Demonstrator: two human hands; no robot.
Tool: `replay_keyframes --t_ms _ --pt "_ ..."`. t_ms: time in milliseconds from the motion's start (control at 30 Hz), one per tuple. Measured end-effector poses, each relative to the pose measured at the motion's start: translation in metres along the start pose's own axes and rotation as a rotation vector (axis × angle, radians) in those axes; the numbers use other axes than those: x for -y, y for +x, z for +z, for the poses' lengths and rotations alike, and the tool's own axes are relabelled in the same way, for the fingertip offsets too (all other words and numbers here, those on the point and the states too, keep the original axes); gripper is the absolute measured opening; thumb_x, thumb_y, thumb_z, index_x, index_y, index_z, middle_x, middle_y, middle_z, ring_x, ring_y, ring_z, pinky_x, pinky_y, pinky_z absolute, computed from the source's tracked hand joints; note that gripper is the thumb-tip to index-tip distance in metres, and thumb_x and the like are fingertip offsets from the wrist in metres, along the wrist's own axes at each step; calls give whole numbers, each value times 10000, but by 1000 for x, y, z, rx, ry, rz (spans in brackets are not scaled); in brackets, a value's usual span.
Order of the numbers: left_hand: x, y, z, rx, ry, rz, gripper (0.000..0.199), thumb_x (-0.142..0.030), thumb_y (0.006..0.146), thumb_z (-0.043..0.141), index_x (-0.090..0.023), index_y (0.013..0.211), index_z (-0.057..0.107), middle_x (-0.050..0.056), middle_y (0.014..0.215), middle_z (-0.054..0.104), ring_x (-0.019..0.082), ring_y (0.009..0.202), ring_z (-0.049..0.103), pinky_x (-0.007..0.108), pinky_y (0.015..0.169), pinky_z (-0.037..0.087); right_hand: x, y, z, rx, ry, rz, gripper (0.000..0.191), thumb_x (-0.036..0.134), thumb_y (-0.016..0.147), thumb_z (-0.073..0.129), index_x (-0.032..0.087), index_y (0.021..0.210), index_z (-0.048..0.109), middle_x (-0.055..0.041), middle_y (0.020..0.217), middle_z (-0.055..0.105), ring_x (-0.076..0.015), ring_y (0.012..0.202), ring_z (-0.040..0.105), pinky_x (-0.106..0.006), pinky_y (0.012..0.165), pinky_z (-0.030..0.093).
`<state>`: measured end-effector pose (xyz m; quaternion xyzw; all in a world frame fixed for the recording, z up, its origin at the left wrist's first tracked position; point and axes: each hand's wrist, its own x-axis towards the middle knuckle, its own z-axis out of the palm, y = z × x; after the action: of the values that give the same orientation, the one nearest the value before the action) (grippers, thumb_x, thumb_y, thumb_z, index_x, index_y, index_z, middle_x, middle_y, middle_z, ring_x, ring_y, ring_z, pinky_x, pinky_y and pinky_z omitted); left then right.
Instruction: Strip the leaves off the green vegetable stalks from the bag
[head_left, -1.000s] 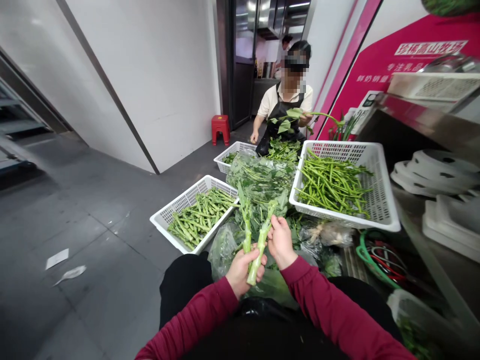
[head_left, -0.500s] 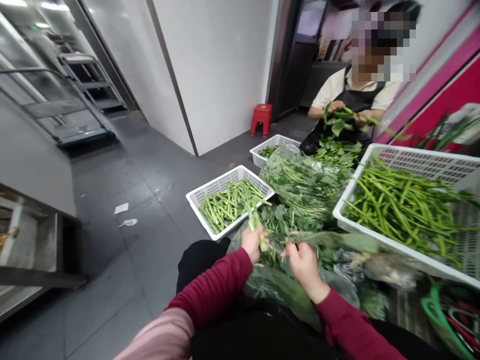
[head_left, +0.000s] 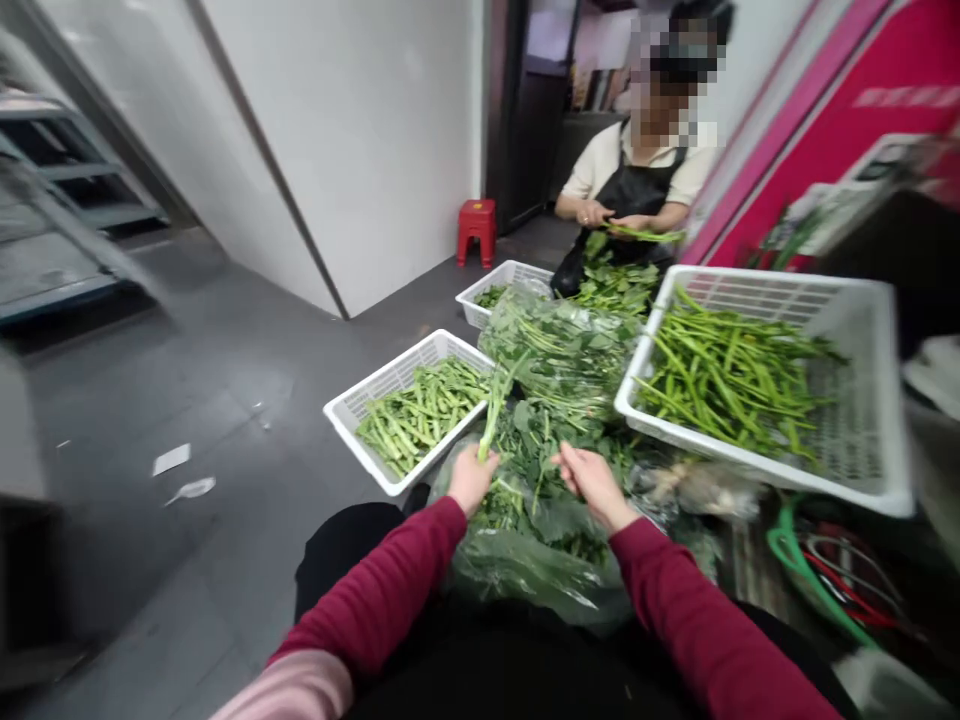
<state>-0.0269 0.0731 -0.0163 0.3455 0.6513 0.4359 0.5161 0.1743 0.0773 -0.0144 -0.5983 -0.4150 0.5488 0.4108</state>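
My left hand [head_left: 471, 480] is closed round a few pale green vegetable stems [head_left: 496, 405], which point up and away over the near corner of a white basket [head_left: 358, 455] of trimmed stems. To its right, my right hand [head_left: 594, 484] has its fingers pinched together above the leafy greens; whether anything small is between them is too blurred to tell. Below and between both hands lies a heap of dark leafy greens [head_left: 536, 455] in an open clear plastic bag [head_left: 517, 570] at my lap.
A larger white basket [head_left: 757, 470] of long green stems stands at right, above a green-rimmed container [head_left: 784, 545]. Beyond the heap lie more bagged greens [head_left: 570, 335]. Across from me a co-worker [head_left: 637, 190] holds a stem, near a small white basket [head_left: 469, 305] and red stool [head_left: 476, 228].
The view has swung right, so things sit further left. My hands have moved apart slightly, and the stems in my left hand now point more upright. The co-worker's hands hold a barer stem.
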Motion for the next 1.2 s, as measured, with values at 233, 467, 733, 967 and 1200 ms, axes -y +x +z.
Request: replay_keyframes --t_ms 233,467,733,967,1200 --pt "1 -76 28 190 190 336 265 -317 646 642 -218 882 576 0 657 527 141 610 472 218 580 329 37 -38 24 -185 284 -227 277 383 663 634 178 673 447 76 445 441 -59 345 396 -171 341 308" --pt "-11 -102 40 640 -375 -170 312 -458 740 518 -218 919 430 -81 551 373 21 337 192 154 354 121 43 -76 32 -245 854 -112 303 216 570 706 197 680 425 46 598 502 -82 513 504 -206 466 453" --pt "-16 -103 20 879 -515 -247 309 -446 777 481 -181 935 468 -62 592 393 9 330 258 151 310 143 47 -78 2 -51 746 23 234 114 557 680 175 706 511 23 618 536 -94 530 523 -215 485 458" --pt "-13 -110 17 775 -345 -73 333 -471 769 486 -159 886 493 -74 532 372 3 310 244 153 306 112 52 -79 -4 199 799 -25 124 179 638 631 154 726 548 -19 725 589 -104 588 524 -220 511 424" --pt "-10 -107 12 824 -315 40 335 -449 771 497 -129 865 519 -69 492 387 -1 297 248 166 322 132 54 -82 9 117 886 3 30 162 670 536 154 659 509 -11 663 540 -63 482 419 -167 418 351"
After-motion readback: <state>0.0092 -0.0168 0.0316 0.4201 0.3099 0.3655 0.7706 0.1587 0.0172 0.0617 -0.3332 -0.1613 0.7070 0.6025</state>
